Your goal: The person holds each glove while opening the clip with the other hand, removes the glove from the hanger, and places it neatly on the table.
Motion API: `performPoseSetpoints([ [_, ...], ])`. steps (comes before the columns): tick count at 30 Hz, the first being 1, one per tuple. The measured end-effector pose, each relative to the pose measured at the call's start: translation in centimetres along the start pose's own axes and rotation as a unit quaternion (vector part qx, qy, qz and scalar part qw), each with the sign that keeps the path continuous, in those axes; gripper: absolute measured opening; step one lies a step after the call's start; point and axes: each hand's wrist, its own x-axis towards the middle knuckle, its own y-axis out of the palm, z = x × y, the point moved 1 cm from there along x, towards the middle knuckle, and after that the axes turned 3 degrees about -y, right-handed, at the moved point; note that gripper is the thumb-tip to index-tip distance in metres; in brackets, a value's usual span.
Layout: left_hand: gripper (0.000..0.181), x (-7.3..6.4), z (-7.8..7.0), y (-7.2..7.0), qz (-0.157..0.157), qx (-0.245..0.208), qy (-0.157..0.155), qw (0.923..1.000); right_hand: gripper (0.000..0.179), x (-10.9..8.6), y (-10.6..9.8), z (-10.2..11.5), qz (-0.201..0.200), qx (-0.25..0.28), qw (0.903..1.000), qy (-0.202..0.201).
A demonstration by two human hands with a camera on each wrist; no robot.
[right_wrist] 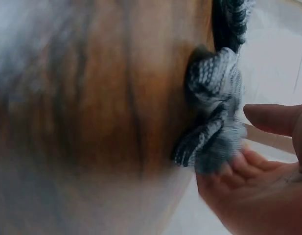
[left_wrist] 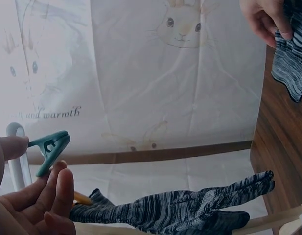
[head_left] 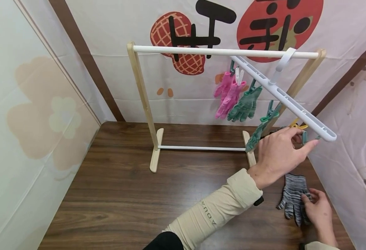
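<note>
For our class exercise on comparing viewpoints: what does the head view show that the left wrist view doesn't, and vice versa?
Head only: the pink gloves, green gloves and peanut print.

Left wrist only: readable lettering ending in "warmth", and a clear look at the hanging gray glove, mostly hidden behind the left hand in the head view.

Both: that hand pinching a green clip, and the right hand at another gray glove.

Striped glove (head_left: 293,194), green clip (head_left: 304,138)
Grey-black knit, fingers splayed, at the table's (head_left: 123,201) right side; clip beneath the white hanger (head_left: 308,117).
</note>
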Motion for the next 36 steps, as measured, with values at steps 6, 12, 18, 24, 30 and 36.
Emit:
performPoseSetpoints([
  [6, 0.035, 0.2, 0.0, 0.0, 0.004, -0.002, -0.002, 1.0000, 0.033, -1.0, -0.1, 1.2, -0.056, -0.032, 0.9955, -0.070],
  [12, 0.035, 0.2, 0.0, 0.0, 0.011, -0.010, -0.006, 0.9999, 0.019, -1.5, 0.9, 1.6, 0.007, -0.076, 0.9848, -0.156],
  [18, 0.034, 0.1, 0.0, 0.2, 0.023, -0.021, -0.009, 0.9995, 0.025, -1.4, 1.2, 1.3, 0.062, -0.090, 0.9842, -0.140],
  [24, 0.030, -0.1, 0.3, 0.5, 0.027, -0.033, 0.006, 0.9991, 0.027, -1.3, 1.2, 1.1, 0.066, -0.095, 0.9841, -0.135],
  [30, 0.022, -0.4, 1.6, 0.2, -0.014, -0.053, 0.045, 0.9974, 0.026, -1.3, 1.3, 1.2, 0.053, -0.089, 0.9853, -0.136],
  [36, 0.020, -1.0, 4.1, -0.5, -0.063, -0.082, 0.058, 0.9929, 0.024, -1.6, 1.1, 1.8, -0.005, -0.051, 0.9898, -0.133],
])
